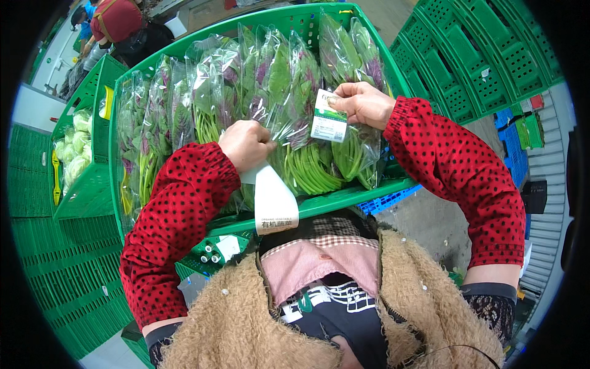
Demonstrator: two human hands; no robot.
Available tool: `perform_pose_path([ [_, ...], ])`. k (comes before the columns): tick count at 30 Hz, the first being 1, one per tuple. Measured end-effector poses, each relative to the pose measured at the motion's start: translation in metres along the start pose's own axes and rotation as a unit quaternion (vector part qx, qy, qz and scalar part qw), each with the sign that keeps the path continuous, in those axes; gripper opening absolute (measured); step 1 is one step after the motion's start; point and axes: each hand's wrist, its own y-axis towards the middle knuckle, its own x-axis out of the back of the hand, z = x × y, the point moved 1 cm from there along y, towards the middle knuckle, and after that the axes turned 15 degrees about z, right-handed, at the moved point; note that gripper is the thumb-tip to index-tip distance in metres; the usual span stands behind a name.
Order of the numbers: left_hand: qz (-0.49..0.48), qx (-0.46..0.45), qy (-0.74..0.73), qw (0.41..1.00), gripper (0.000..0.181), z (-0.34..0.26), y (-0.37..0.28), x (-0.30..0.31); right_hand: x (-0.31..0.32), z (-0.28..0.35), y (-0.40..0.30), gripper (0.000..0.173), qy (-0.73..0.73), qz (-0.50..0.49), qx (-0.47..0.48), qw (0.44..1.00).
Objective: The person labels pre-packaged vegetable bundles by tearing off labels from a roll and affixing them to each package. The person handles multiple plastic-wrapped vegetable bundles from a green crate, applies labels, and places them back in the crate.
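Between the thumb and fingers of my right hand is a printed label with a green band, held over the bagged greens. My left hand grips a strip of label backing paper, which hangs down past the crate's near rim and bears writing. Beneath both hands, clear plastic bags of leafy amaranth, green and purple with green stems, stand packed side by side in a large green plastic crate. Whether the label touches the bag below it cannot be told.
At the left, another green crate holds pale round cabbages, above stacked green crates. More crates stand at the upper right. A person in a red top bends at the far left. Blue pallets lie right.
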Motion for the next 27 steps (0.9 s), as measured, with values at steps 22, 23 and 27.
perform_pose_path([
  [22, -0.22, -0.023, -0.276, 0.935, 0.028, 0.011, -0.015, 0.051, -0.123, 0.017, -0.032, 0.031, -0.236, 0.123, 0.205, 0.942],
  [23, -0.233, -0.019, -0.273, 0.933, 0.027, 0.007, -0.016, 0.055, -0.137, 0.008, -0.03, 0.03, -0.23, 0.154, 0.203, 0.939],
  [27, -0.329, -0.037, -0.296, 0.896, 0.023, -0.005, -0.034, 0.058, -0.142, 0.001, -0.02, 0.021, -0.026, 0.144, 0.178, 0.973],
])
